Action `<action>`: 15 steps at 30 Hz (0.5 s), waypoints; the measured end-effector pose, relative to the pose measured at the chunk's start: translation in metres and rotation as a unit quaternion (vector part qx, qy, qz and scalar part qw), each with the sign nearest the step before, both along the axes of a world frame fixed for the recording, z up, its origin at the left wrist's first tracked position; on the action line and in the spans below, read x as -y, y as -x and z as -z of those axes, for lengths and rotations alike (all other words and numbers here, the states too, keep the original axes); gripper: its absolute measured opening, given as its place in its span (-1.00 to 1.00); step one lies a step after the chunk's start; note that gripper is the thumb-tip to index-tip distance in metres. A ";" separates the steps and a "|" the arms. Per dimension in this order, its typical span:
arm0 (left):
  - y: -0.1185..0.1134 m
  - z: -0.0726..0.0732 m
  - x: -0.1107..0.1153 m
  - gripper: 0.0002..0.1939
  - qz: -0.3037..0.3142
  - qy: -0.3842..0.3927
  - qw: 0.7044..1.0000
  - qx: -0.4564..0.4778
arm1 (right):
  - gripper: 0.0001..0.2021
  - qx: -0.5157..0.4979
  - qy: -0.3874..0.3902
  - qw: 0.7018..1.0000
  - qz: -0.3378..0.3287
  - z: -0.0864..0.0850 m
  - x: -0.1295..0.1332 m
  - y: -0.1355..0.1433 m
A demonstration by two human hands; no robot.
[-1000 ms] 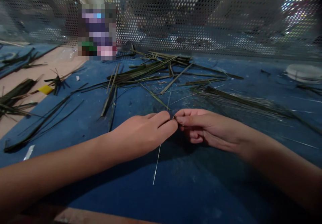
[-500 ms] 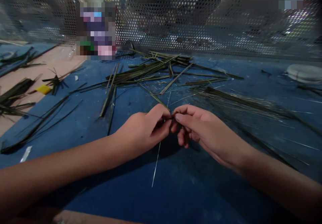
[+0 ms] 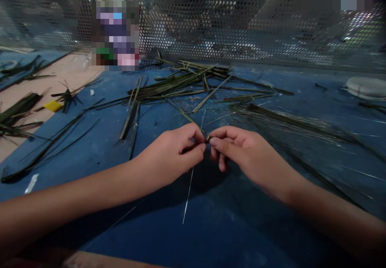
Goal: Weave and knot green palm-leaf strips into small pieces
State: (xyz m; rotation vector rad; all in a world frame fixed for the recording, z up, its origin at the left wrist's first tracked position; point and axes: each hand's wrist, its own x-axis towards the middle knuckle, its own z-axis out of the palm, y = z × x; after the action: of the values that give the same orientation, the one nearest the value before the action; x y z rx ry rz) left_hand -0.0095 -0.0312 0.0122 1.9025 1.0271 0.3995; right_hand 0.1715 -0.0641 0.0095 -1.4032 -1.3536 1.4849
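Note:
In the middle of the head view, my left hand and my right hand meet fingertip to fingertip above the blue table. Both pinch a small dark leaf strip, mostly hidden by the fingers. A thin shiny wire shows below my left hand and slants toward the table's near side. Just beyond the fingers, a narrow green strip points away toward a pile of long, dark green leaf strips.
Several fine wires lie at the right beside a long dark strip. A round white lid-like object sits at the far right. More strips and a yellow piece are at the left. A perforated metal screen stands behind.
My left thumb has straightened and pressed against the forefinger. My right fingers have curled in slightly. Both hands remain at the same spot, still pinching the small strip.

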 end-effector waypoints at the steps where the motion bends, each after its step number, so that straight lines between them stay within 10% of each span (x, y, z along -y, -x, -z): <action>1: 0.001 -0.001 -0.001 -0.86 0.008 -0.023 1.000 -0.016 | -0.91 -0.018 0.022 1.000 -0.009 -0.001 -0.002 -0.002; 15: 0.005 0.001 -0.013 -0.90 0.087 -0.142 0.985 -0.052 | -0.91 -0.186 0.145 0.970 -0.062 0.004 -0.010 -0.013</action>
State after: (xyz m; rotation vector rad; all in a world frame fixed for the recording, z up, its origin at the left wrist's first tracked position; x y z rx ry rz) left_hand -0.0146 -0.0185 0.0111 2.2714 0.8969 0.3630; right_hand 0.1844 -0.0545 0.0058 -1.1446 -1.0340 1.9788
